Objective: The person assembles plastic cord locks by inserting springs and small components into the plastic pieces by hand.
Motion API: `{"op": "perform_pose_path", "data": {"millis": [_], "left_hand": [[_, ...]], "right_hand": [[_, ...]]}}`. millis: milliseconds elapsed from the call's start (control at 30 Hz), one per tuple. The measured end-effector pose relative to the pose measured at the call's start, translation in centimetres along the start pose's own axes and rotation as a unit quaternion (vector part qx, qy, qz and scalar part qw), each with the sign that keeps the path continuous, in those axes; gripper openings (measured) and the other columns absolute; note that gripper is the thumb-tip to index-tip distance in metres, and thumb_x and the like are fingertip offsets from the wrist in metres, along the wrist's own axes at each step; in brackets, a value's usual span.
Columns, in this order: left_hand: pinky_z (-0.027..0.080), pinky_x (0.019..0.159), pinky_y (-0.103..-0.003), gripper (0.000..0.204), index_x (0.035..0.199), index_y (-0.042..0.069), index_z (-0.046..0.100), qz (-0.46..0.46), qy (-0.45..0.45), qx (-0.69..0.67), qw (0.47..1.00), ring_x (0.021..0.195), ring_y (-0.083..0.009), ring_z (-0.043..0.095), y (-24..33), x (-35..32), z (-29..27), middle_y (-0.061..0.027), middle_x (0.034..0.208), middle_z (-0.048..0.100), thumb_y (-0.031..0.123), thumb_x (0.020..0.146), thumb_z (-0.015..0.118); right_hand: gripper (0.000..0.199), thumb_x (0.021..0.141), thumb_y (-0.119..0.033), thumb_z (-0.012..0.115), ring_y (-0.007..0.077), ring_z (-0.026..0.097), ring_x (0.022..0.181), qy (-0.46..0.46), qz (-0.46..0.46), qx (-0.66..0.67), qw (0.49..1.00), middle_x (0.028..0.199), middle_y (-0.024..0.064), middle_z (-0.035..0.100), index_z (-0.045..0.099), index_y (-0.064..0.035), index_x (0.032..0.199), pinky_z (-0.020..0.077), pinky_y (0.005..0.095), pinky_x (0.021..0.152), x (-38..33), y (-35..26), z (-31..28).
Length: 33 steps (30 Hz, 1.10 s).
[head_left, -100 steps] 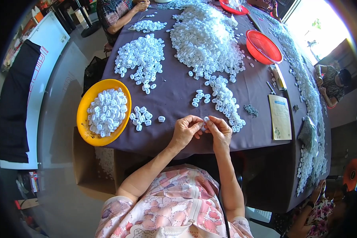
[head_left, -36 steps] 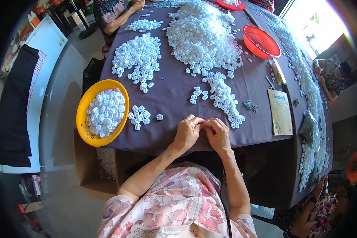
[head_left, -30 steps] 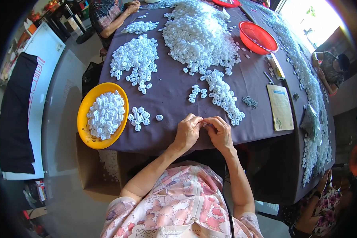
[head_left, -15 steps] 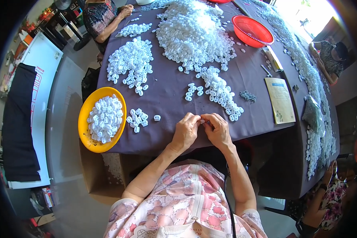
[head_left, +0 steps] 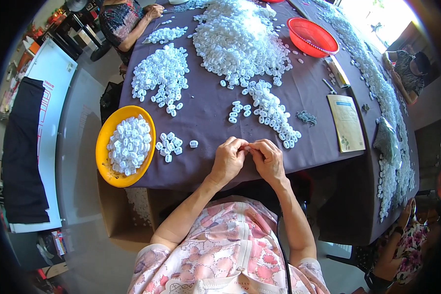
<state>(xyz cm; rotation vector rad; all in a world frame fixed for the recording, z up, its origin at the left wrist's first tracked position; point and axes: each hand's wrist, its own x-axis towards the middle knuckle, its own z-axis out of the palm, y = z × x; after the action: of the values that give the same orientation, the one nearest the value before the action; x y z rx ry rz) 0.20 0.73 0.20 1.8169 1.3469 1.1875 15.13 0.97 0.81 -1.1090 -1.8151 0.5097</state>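
My left hand (head_left: 227, 160) and my right hand (head_left: 268, 159) meet fingertip to fingertip over the near edge of a purple-covered table (head_left: 215, 122). Between the fingertips is a small white plastic piece (head_left: 248, 147), mostly hidden. A strip of loose white pieces (head_left: 272, 113) lies just beyond my right hand. A small cluster of white pieces (head_left: 169, 145) lies left of my left hand. A yellow bowl (head_left: 104, 144) heaped with the same white pieces sits on the table's left near corner.
A large heap of white pieces (head_left: 240, 39) covers the table's far middle, a smaller heap (head_left: 161, 73) lies to its left. A red basket (head_left: 312, 36) and a booklet (head_left: 347, 122) are at right. Other people sit at far left (head_left: 127, 19) and right (head_left: 406, 68). A cardboard box (head_left: 120, 215) stands under the table.
My hands have stayed together at the table's near edge, fingers working the small piece. The view has shifted slightly as my head moved.
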Motion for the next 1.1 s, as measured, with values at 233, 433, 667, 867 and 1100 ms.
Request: {"op": "perform_pose_path", "data": {"millis": [233,433,667,867,1100], "left_hand": [[0.052,0.062,-0.028,0.018,0.092,0.0,0.064,-0.023,0.009,-0.008,1.0,0.069,-0.0164,0.064,0.1,0.2,0.3,-0.0101,0.084,0.064,-0.009,0.077,0.061],[0.051,0.065,-0.032,0.018,0.092,0.0,0.062,-0.019,-0.017,-0.003,1.0,0.072,-0.0219,0.064,0.1,0.5,0.0,-0.0115,0.084,0.064,-0.008,0.076,0.061],[0.051,0.067,-0.039,0.015,0.09,0.001,0.058,0.004,-0.059,0.037,0.998,0.077,-0.0331,0.063,0.1,1.1,-0.3,-0.0149,0.085,0.063,-0.006,0.077,0.062],[0.051,0.065,-0.037,0.015,0.09,0.001,0.058,0.023,-0.057,0.038,0.997,0.076,-0.0302,0.064,-0.1,1.0,-0.4,-0.0137,0.084,0.063,-0.005,0.078,0.063],[0.05,0.064,-0.032,0.013,0.092,-0.001,0.061,-0.038,-0.059,-0.035,0.997,0.07,-0.0228,0.063,0.0,0.4,-1.2,-0.0121,0.085,0.063,-0.004,0.079,0.063]], "right_hand": [[0.012,0.076,0.002,0.065,0.0279,0.063,0.074,-0.004,0.011,0.015,1.0,0.082,0.0099,0.064,0.064,-0.0038,0.086,0.0503,0.0349,0.065,0.0,0.1,0.1],[0.014,0.075,0.003,0.064,0.0275,0.063,0.075,-0.01,0.008,0.009,1.0,0.083,0.0095,0.064,0.064,-0.0046,0.086,0.0507,0.0343,0.066,0.0,0.2,0.1],[0.019,0.07,0.006,0.064,0.0273,0.063,0.076,-0.018,-0.036,-0.016,0.999,0.083,0.0088,0.063,0.064,-0.0046,0.086,0.051,0.0341,0.066,0.1,0.2,0.0],[0.018,0.071,0.006,0.065,0.0276,0.063,0.076,-0.022,-0.049,-0.015,0.998,0.084,0.009,0.063,0.063,-0.0042,0.086,0.0512,0.0345,0.066,0.1,0.3,0.0],[0.017,0.072,0.006,0.064,0.0276,0.063,0.076,-0.017,-0.042,-0.013,0.999,0.083,0.0092,0.063,0.065,-0.0044,0.086,0.051,0.0345,0.065,-0.1,0.1,0.0]]}}
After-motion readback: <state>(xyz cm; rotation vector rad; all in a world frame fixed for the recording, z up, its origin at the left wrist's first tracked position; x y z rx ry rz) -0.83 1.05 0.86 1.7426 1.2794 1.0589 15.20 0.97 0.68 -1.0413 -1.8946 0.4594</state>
